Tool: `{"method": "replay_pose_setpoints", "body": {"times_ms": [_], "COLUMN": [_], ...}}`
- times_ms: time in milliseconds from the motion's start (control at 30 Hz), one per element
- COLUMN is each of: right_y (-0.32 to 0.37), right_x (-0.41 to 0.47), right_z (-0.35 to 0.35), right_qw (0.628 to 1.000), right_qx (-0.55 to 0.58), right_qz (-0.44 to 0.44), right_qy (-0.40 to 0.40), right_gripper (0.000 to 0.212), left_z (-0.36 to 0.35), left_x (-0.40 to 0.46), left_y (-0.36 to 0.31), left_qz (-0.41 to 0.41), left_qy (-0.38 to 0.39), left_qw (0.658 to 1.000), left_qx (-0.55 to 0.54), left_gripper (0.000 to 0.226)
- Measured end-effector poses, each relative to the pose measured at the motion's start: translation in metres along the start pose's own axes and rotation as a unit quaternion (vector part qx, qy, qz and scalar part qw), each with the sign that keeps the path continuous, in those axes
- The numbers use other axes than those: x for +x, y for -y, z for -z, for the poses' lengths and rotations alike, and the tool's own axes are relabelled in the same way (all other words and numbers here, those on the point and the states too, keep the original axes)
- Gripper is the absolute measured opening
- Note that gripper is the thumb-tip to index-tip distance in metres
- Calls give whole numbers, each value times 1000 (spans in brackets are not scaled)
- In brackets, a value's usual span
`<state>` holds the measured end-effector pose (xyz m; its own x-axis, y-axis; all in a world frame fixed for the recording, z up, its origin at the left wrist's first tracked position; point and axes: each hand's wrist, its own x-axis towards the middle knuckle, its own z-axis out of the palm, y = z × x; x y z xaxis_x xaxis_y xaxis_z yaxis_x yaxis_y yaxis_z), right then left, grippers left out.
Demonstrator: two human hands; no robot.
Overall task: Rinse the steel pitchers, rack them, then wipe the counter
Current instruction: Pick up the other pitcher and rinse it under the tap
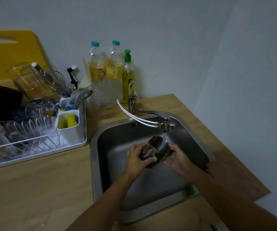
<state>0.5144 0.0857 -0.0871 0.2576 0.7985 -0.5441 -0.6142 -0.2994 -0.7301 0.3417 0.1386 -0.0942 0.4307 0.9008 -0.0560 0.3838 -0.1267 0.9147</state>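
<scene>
A steel pitcher (157, 145) is tilted on its side over the steel sink (111, 157), its mouth turned up toward the running tap (165, 124). Water streams from the spout onto its rim. My left hand (137, 158) grips the pitcher's body from the left. My right hand (177, 157) cups it from the right and below, fingers partly spread. The white dish rack (39, 150) stands on the wooden counter (39, 189) at the left, crowded with dishes.
Two clear water bottles (106, 75) and a green-capped dish soap bottle (128, 77) stand behind the tap. A yellow cutting board (6, 52) leans on the wall. A yellow sponge (71, 120) sits in the rack's caddy. The right wall runs close to the sink.
</scene>
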Motion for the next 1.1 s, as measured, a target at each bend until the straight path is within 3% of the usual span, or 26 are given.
{"method": "replay_pose_setpoints", "body": {"times_ms": [100,267,467,667,900,1033,1100], "right_y": [8,27,47,59,55,42,34], "right_x": [2,1,-7,-17,-19,-15,-10], "right_z": [2,6,17,23,30,33,36], "right_qw": [999,991,965,916,891,876,890], "right_qx": [-2,-64,-177,-312,-379,-398,-386], "right_qz": [32,113,191,248,245,239,206], "right_qy": [-20,-40,-36,-38,-57,-130,-123], "right_gripper": [40,5,12,19,23,33,36], "left_z": [-6,-26,-38,-45,-45,-46,-46], "left_x": [2,9,18,16,6,-4,-7], "left_y": [-3,-18,-39,-40,-31,-27,-26], "left_qz": [3,25,46,81,144,119,104], "left_qy": [7,7,44,78,82,56,42], "left_qw": [1000,996,981,964,966,966,969], "left_qx": [-2,-87,-185,-240,-199,-221,-221], "left_gripper": [74,77,70,63,55,52,52]}}
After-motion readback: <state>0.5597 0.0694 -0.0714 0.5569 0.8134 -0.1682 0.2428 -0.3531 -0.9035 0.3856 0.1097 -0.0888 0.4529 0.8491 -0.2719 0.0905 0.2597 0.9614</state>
